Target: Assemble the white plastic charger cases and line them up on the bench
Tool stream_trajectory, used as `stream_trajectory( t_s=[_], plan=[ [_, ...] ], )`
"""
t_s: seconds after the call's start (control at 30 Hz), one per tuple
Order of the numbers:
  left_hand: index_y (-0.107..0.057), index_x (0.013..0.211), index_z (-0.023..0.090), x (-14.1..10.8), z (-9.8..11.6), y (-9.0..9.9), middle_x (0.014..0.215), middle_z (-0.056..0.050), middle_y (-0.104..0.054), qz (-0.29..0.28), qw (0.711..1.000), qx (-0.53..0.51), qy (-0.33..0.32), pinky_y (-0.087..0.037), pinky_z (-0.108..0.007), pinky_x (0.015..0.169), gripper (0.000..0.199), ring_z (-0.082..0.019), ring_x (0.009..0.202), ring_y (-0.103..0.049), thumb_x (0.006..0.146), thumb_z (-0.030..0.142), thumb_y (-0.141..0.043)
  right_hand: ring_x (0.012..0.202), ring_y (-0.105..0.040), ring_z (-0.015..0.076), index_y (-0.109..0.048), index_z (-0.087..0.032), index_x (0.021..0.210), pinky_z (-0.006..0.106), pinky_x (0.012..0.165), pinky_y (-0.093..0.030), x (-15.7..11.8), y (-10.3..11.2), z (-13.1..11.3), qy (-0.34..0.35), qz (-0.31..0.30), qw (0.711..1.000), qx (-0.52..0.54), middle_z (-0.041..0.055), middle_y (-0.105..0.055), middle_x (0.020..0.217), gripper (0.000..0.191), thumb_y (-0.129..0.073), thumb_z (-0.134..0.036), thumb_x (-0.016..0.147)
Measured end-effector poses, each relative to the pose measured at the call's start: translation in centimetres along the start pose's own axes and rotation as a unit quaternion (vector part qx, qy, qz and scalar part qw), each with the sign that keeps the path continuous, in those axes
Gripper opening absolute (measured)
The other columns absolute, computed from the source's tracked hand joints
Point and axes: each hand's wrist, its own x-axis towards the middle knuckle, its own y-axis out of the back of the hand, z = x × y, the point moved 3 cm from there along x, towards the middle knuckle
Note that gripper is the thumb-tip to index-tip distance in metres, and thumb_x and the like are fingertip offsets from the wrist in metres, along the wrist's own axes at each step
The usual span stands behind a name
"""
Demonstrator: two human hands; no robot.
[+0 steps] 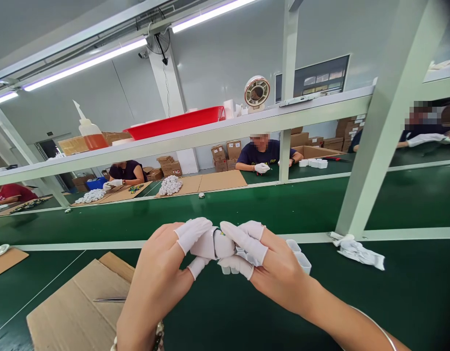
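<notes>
In front of me, above the green work surface [217, 317], both hands hold a small rounded white plastic casing [206, 246]. White finger cots cover the fingertips. My left hand [159, 273] pinches the casing's left part between thumb and fingers. On the other side, my right hand [276, 263] grips its rounded right part [223, 245], where a spot of green and yellow shows near the top. A dark seam runs between the two parts. Behind my right hand, small white plastic cups [302, 263] are partly hidden.
Cardboard [67, 307] with metal tweezers [110, 300] lies at left. A white cloth glove [360, 251] rests by the upright post [378, 122]. Across the green belt [247, 204] co-workers sit near piles of white parts [170, 185]. The shelf above carries a red tray [177, 123].
</notes>
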Motion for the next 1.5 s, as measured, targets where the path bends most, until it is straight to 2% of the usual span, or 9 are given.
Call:
stream_trajectory(
  t_s=[0.17,0.33,0.57,0.73,0.93,1.03,1.17,1.33,1.5],
  plan=[
    [-0.054,0.122,0.024,0.4,0.1,0.0,0.117,-0.008,-0.062,0.013,1.0,-0.018,0.012,-0.045,-0.043,0.092,0.043,-0.026,0.114,-0.052,0.081,0.014,-0.061,0.088,-0.057,0.0157,-0.042,-0.025,0.142,0.03,0.077,-0.053,0.3,0.6,0.4,-0.074,-0.08,0.986,0.123,0.0071,-0.057,0.105,0.05,-0.055,-0.025,0.093],
    [-0.053,0.123,0.027,0.5,0.6,-0.1,0.122,-0.006,-0.061,0.025,0.995,-0.095,0.018,-0.045,-0.042,0.096,0.045,-0.026,0.121,-0.048,0.081,0.015,-0.064,0.083,-0.056,0.0115,-0.046,-0.036,0.138,0.025,0.076,-0.052,0.3,0.9,1.4,-0.205,-0.056,0.948,0.235,0.0013,-0.058,0.101,0.047,-0.055,-0.026,0.093],
    [-0.056,0.122,0.03,0.9,1.2,-1.5,0.129,-0.006,-0.056,-0.001,0.98,-0.192,0.044,-0.047,-0.041,0.097,0.049,-0.026,0.124,-0.047,0.077,0.021,-0.073,0.094,-0.058,0.0157,-0.022,-0.024,0.15,0.035,0.084,-0.05,0.4,-0.6,1.9,-0.288,-0.136,0.8,0.509,0.0076,-0.061,0.109,0.069,-0.056,-0.037,0.092],
    [-0.057,0.12,0.03,1.0,1.4,-2.1,0.13,-0.007,-0.054,0.008,0.982,-0.184,0.042,-0.045,-0.044,0.1,0.046,-0.027,0.126,-0.045,0.077,0.025,-0.073,0.082,-0.056,0.0117,-0.03,-0.024,0.147,0.026,0.073,-0.05,0.4,-0.7,2.1,-0.291,-0.104,0.807,0.504,0.0038,-0.06,0.1,0.061,-0.056,-0.033,0.092],
    [-0.057,0.118,0.024,1.8,0.7,-4.0,0.125,-0.009,-0.057,0.035,0.996,-0.066,0.049,-0.038,-0.05,0.104,0.041,-0.029,0.123,-0.047,0.078,0.018,-0.066,0.076,-0.053,0.0129,-0.034,-0.021,0.145,0.029,0.073,-0.048,0.4,-0.6,3.2,-0.296,-0.121,0.912,0.258,0.0025,-0.062,0.091,0.055,-0.048,-0.038,0.095],
    [-0.06,0.113,0.021,2.3,0.3,-6.0,0.115,-0.009,-0.062,0.001,0.997,-0.017,0.071,-0.036,-0.052,0.105,0.041,-0.03,0.122,-0.048,0.074,0.01,-0.062,0.073,-0.055,0.0149,-0.045,-0.019,0.138,0.029,0.068,-0.047,-0.1,-1.4,4.9,-0.319,-0.129,0.929,0.133,0.0019,-0.064,0.086,0.056,-0.056,-0.041,0.088],
    [-0.053,0.123,0.018,2.0,-1.2,-8.6,0.12,-0.012,-0.06,-0.104,0.984,-0.023,0.145,-0.037,-0.048,0.104,0.049,-0.029,0.128,-0.042,0.075,0.009,-0.058,0.077,-0.061,0.0152,-0.046,-0.018,0.136,0.025,0.065,-0.047,-1.1,-2.9,8.5,-0.363,-0.17,0.914,0.065,0.0046,-0.068,0.096,0.047,-0.048,-0.036,0.092],
    [-0.055,0.121,0.014,-0.6,-4.6,-12.8,0.127,-0.016,-0.057,-0.355,0.913,0.002,0.202,-0.035,-0.043,0.104,0.048,-0.03,0.128,-0.043,0.074,0.004,-0.054,0.093,-0.062,0.0242,-0.058,-0.009,0.118,0.031,0.076,-0.045,-2.5,-3.9,14.6,-0.425,-0.274,0.842,-0.188,0.0154,-0.067,0.104,0.034,-0.05,-0.02,0.087],
    [-0.061,0.109,0.017,-2.7,-6.1,-17.9,0.111,-0.013,-0.067,-0.436,0.879,-0.027,0.194,-0.041,-0.04,0.095,0.04,-0.029,0.113,-0.057,0.071,0.005,-0.061,0.098,-0.061,0.0219,-0.059,-0.012,0.112,0.043,0.089,-0.046,-5.1,-6.2,19.3,-0.446,-0.368,0.762,-0.291,0.0099,-0.064,0.107,0.027,-0.052,-0.031,0.094]
  ],
)
